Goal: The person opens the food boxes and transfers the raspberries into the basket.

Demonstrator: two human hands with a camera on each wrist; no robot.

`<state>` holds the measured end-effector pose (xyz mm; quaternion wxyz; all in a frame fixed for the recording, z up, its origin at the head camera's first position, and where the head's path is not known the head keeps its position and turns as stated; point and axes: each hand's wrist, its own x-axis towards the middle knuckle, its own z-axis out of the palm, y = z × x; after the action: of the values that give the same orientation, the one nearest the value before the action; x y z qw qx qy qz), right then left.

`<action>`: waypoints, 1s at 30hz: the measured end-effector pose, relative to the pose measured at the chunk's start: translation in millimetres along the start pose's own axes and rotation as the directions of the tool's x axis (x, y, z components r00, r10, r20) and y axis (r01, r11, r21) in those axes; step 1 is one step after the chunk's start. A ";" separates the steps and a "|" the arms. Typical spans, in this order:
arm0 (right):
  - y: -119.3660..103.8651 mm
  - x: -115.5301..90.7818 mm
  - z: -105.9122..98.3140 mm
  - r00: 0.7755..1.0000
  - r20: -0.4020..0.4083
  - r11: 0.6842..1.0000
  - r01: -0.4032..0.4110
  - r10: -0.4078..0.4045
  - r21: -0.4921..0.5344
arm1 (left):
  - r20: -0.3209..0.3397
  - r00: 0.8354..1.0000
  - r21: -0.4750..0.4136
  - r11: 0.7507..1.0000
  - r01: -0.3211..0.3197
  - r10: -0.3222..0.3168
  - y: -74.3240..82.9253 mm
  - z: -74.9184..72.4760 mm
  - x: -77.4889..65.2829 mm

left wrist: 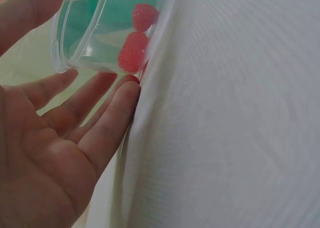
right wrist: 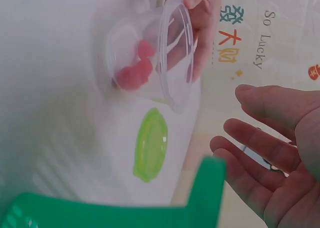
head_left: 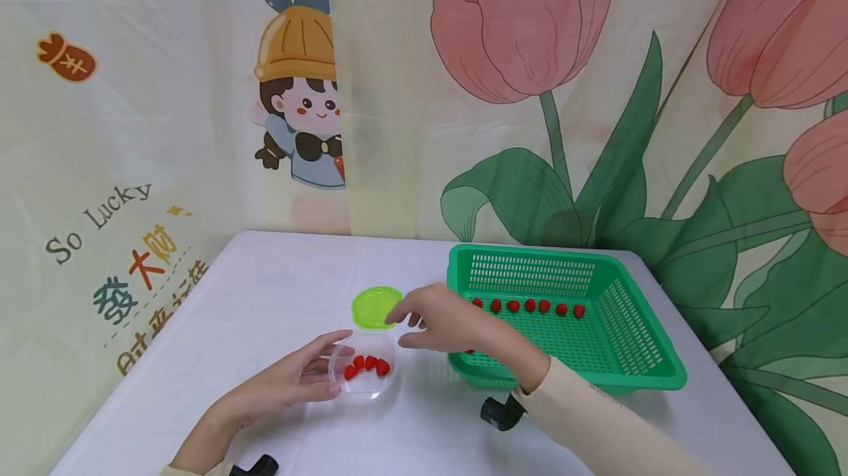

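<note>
My left hand (head_left: 291, 379) holds a clear plastic tub (head_left: 366, 386) by its left side, thumb and fingers curved round the wall. Several red raspberries (left wrist: 132, 58) lie on the bottom of the tub. My right hand (head_left: 440, 320) hangs in the air between the tub and the green basket (head_left: 636, 358), fingers loosely bent with nothing between them. In the right wrist view its thumb and fingertips (right wrist: 232, 125) are apart. Beyond the tub, a lime-green lid (head_left: 374, 307) lies flat on the table, partly overlapped by the right fingertips in the head view.
A row of raspberries (head_left: 530, 305) lies along the far side of the basket floor, and another shows near its left wall under the right wrist. A white cloth covers the table (head_left: 298, 277). Printed curtains (head_left: 391, 93) hang behind it.
</note>
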<state>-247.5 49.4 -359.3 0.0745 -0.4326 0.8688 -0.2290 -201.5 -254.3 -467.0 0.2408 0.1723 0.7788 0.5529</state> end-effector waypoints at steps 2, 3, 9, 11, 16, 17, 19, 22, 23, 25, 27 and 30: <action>-0.9 4.0 5.9 1.000 0.012 1.000 -0.001 0.001 0.017 | -0.001 1.000 -0.001 1.000 0.006 -0.006 -0.1 0.2 0.1; -1.5 5.7 8.8 1.000 0.018 1.000 -0.005 0.004 0.029 | -0.002 1.000 -0.003 1.000 0.008 -0.008 -0.2 0.2 0.2; -3.0 13.8 25.1 1.000 0.026 0.998 -0.006 0.004 0.063 | 0.003 1.000 -0.012 1.000 0.005 -0.005 -0.3 0.3 0.4; -2.9 16.0 30.3 1.000 0.015 0.998 0.007 -0.008 0.061 | 0.004 1.000 -0.013 1.000 0.003 -0.003 -0.2 0.3 0.5; -4.5 18.7 41.3 1.000 0.008 0.996 0.005 -0.006 0.086 | 0.001 1.000 -0.012 1.000 0.005 -0.005 -0.1 0.2 1.3; -4.8 18.8 43.2 1.000 0.010 0.996 0.000 -0.001 0.094 | 0.000 1.000 -0.011 1.000 0.006 -0.006 -0.2 0.2 1.4; -4.9 19.0 46.9 1.000 0.012 0.995 -0.001 0.000 0.101 | 0.002 1.000 -0.010 1.000 0.004 -0.004 -0.1 0.2 1.7; -4.3 20.3 52.0 1.000 0.009 0.996 0.010 -0.011 0.088 | 0.004 1.000 -0.011 1.000 0.006 -0.006 -0.5 0.1 1.9; -4.1 20.8 53.5 1.000 0.008 0.997 0.016 -0.017 0.080 | 0.003 1.000 -0.010 1.000 0.005 -0.005 -0.8 0.1 1.9; -4.0 22.2 56.4 0.999 0.007 0.998 0.034 -0.034 0.058 | 0.003 1.000 -0.011 1.000 0.001 -0.001 -1.4 0.0 1.9; -3.5 23.7 59.6 0.999 0.007 0.998 0.052 -0.052 0.023 | 0.003 1.000 -0.012 1.000 0.000 0.000 -1.9 -0.1 1.8; -3.5 25.7 64.0 0.998 0.010 0.998 0.066 -0.066 -0.018 | 0.008 1.000 -0.013 1.000 -0.007 0.007 -2.0 -0.3 2.1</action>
<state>-239.8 6.1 -412.6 0.0670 -0.4627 0.8558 -0.2214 -203.4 -254.1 -469.2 0.2431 0.1757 0.7737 0.5581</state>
